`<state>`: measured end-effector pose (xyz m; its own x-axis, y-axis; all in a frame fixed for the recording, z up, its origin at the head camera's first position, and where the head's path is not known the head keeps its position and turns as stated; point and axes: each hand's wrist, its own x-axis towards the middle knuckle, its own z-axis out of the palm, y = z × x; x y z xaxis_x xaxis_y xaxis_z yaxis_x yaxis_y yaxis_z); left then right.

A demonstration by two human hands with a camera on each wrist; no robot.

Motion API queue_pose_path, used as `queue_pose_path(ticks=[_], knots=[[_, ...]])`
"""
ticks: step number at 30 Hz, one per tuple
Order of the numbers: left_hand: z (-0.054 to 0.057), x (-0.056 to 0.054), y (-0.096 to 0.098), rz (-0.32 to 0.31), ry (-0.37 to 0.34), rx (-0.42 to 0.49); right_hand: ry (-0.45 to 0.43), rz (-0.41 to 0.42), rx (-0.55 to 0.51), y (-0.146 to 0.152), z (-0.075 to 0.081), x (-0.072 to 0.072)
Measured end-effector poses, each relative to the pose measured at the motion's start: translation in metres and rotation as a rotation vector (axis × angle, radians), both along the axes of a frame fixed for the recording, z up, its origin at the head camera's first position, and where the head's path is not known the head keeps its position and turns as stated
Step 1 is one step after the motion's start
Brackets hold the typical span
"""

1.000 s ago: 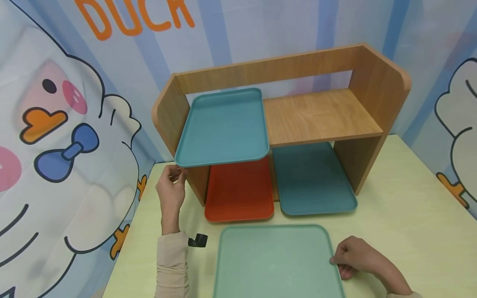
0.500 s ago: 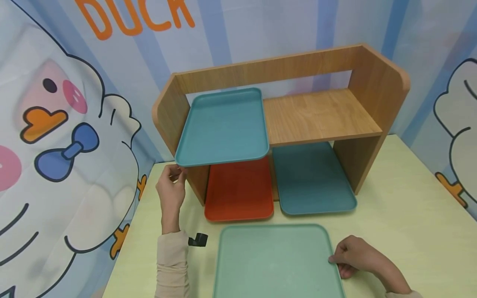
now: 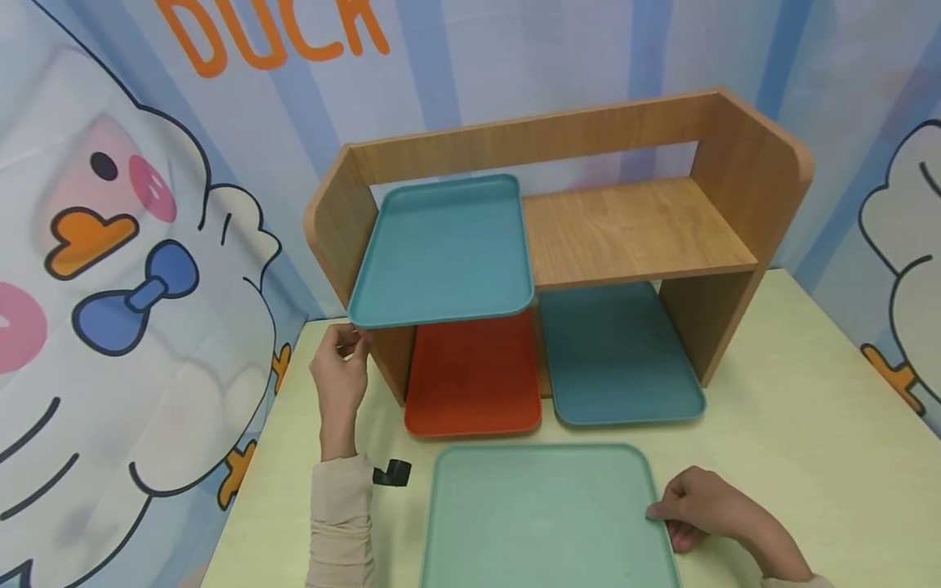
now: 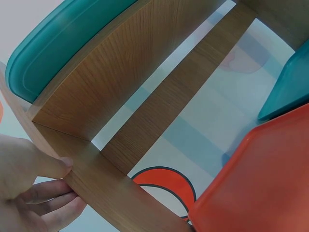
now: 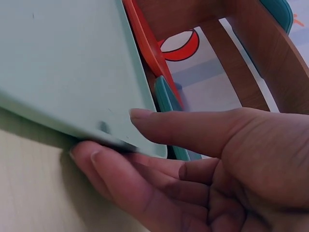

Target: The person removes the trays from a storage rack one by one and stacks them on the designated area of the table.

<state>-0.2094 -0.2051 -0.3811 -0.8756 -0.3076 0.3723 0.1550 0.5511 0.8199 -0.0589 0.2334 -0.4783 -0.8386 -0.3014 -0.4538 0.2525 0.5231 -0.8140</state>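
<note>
My left hand [image 3: 340,374] pinches the front edge of the left side panel of a small wooden shelf [image 3: 639,233], just below a blue-teal tray [image 3: 444,253] on its upper board. In the left wrist view the thumb presses that panel edge [image 4: 96,179], fingers on its outer side. On the table in front lies a light green tray [image 3: 544,518], whose right rim my right hand [image 3: 702,508] holds. The right wrist view shows the thumb over the tray and the fingers under its rim. A red tray [image 3: 474,380] and a second teal tray [image 3: 623,355] lie side by side in the lower level.
The shelf stands on a pale yellow table [image 3: 794,392] against a striped curtain [image 3: 500,73] with duck drawings. Both lower trays jut out past the shelf's front, close to the green tray's far rim. A small black piece [image 3: 393,473] sits at the left cuff.
The head view has shifted very slightly. Both hands and all the trays keep their places.
</note>
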Motion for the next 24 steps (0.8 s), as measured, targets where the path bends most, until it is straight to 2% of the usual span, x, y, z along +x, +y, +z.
queue_pose_path(ticks=[4, 9, 16, 24], knots=[[-0.001, 0.000, -0.001, 0.000, 0.008, -0.001, 0.015, -0.010, 0.061, -0.001, 0.008, -0.001], [-0.001, -0.001, -0.002, -0.001, 0.012, 0.000, 0.065, -0.074, 0.150, -0.004, 0.031, -0.007], [-0.001, -0.001, -0.002, 0.002, 0.011, -0.003, 0.115, -0.135, 0.047, -0.007, 0.065, -0.016], [-0.002, -0.002, -0.002, -0.001, 0.019, -0.006, 0.151, -0.157, -0.053, -0.011, 0.083, -0.023]])
